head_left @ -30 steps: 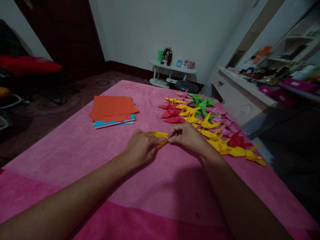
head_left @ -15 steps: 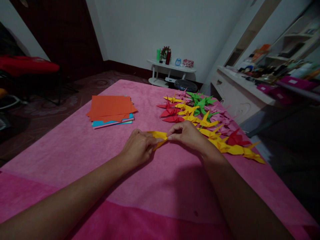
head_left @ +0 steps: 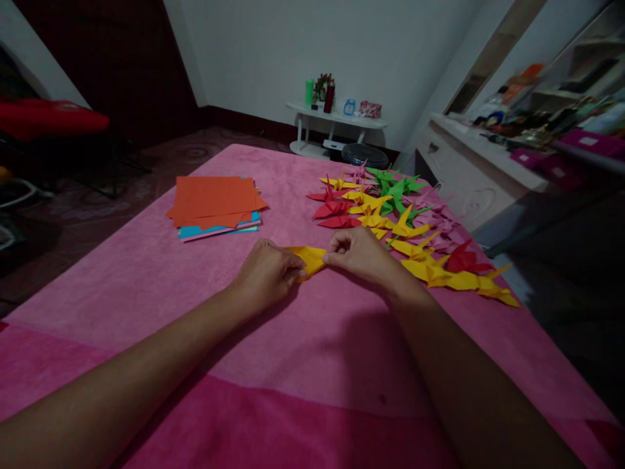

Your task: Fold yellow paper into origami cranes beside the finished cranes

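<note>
A folded piece of yellow origami paper (head_left: 312, 260) lies low over the pink cloth, held between both hands. My left hand (head_left: 267, 273) is closed on its left part, thumb on top, and hides that end. The fingertips of my right hand (head_left: 359, 255) pinch its right tip. Just beyond my right hand lie folded paper cranes: red ones (head_left: 333, 209), yellow ones (head_left: 410, 228), green ones (head_left: 396, 192) and pink ones (head_left: 442, 225), several of each. Farther off to the left is a stack of orange paper sheets (head_left: 215, 200), with blue and pink sheets under it.
The pink cloth (head_left: 122, 280) covers the table. Against the wall, a small white stand (head_left: 336, 116) bears a green cup, flowers and a dark red bottle. On the right stands a white dresser (head_left: 469, 169) crowded with small items. A red chair (head_left: 49, 120) is at the left.
The yellow paper shows a broader face between my hands, and my left fingers have drawn back from its middle. The view has tilted slightly down. Both hands keep their hold.
</note>
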Demonstrator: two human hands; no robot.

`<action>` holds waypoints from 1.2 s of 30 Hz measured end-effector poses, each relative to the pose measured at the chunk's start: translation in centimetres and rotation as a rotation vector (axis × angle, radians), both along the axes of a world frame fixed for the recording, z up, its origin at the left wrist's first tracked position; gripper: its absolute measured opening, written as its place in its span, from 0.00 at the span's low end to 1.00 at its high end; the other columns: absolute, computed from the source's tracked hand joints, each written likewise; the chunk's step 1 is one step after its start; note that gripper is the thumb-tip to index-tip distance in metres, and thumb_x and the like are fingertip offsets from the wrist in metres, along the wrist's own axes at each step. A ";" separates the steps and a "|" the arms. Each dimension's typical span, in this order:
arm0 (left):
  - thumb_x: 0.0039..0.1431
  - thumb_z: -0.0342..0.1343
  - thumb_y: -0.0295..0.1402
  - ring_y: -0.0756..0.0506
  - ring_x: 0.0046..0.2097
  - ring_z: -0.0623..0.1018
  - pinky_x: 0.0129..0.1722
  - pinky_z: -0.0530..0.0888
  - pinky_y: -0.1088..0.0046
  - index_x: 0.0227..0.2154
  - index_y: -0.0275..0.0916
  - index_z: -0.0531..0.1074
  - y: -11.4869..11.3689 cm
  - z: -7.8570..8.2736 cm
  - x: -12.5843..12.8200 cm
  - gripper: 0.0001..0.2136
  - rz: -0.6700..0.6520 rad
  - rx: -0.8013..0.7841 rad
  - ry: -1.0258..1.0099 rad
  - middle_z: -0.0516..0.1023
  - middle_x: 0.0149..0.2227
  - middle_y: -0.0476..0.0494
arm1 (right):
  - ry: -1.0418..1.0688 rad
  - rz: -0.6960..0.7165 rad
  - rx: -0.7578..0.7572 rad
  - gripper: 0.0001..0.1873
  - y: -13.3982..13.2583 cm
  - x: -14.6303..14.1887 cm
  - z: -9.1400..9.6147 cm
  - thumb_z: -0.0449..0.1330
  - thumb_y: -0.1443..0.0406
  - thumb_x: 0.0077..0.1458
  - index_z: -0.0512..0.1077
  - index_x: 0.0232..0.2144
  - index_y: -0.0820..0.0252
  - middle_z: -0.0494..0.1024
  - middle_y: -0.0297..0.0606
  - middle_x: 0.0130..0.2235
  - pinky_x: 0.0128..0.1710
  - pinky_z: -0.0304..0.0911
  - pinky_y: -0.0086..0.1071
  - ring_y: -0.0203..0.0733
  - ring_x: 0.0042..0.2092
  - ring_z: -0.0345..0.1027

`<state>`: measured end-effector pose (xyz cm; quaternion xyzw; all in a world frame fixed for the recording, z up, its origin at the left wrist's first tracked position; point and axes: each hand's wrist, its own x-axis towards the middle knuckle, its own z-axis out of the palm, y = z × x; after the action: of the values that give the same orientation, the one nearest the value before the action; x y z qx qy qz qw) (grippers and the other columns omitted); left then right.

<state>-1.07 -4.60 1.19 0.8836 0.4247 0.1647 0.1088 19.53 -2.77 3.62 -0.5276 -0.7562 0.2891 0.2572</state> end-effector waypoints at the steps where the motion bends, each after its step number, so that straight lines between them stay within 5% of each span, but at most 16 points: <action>1: 0.58 0.55 0.31 0.47 0.28 0.75 0.35 0.64 0.68 0.28 0.39 0.77 0.0 0.0 0.0 0.07 0.017 0.005 -0.007 0.80 0.27 0.47 | -0.001 0.004 0.005 0.04 0.1 0.0 -0.1 0.61 0.70 0.42 0.72 0.19 0.64 0.70 0.31 0.19 0.23 0.51 0.25 0.30 0.22 0.59; 7: 0.57 0.56 0.32 0.45 0.31 0.77 0.38 0.66 0.66 0.41 0.40 0.74 -0.1 0.0 -0.2 0.10 0.124 -0.031 -0.071 0.82 0.31 0.48 | -0.005 0.008 0.019 0.03 0.5 0.1 -0.6 0.61 0.71 0.41 0.71 0.18 0.64 0.70 0.31 0.20 0.23 0.52 0.25 0.30 0.22 0.59; 17: 0.56 0.56 0.33 0.45 0.33 0.79 0.35 0.68 0.68 0.41 0.41 0.72 0.3 0.0 -0.4 0.10 0.081 -0.100 -0.072 0.82 0.33 0.47 | -0.063 -0.002 0.037 0.02 0.5 0.0 -0.7 0.60 0.73 0.41 0.72 0.20 0.63 0.70 0.31 0.20 0.23 0.52 0.25 0.30 0.23 0.60; 30: 0.53 0.59 0.31 0.41 0.40 0.81 0.44 0.70 0.62 0.42 0.43 0.71 0.0 0.0 -0.2 0.12 0.101 -0.086 -0.084 0.83 0.40 0.47 | -0.044 0.026 0.005 0.03 1.1 0.4 -1.4 0.61 0.73 0.41 0.73 0.24 0.64 0.70 0.30 0.21 0.24 0.52 0.25 0.30 0.24 0.61; 36: 0.53 0.58 0.30 0.43 0.42 0.81 0.40 0.74 0.68 0.44 0.44 0.69 0.1 -0.2 -0.3 0.14 0.082 -0.200 -0.180 0.83 0.41 0.47 | -0.031 0.017 0.025 0.03 1.2 0.4 -1.8 0.62 0.73 0.42 0.73 0.23 0.63 0.70 0.30 0.21 0.24 0.52 0.25 0.30 0.24 0.61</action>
<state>-1.34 -4.46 0.99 0.8317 0.4634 0.2046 0.2271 19.95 -1.54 1.78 -0.5224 -0.7681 0.2737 0.2496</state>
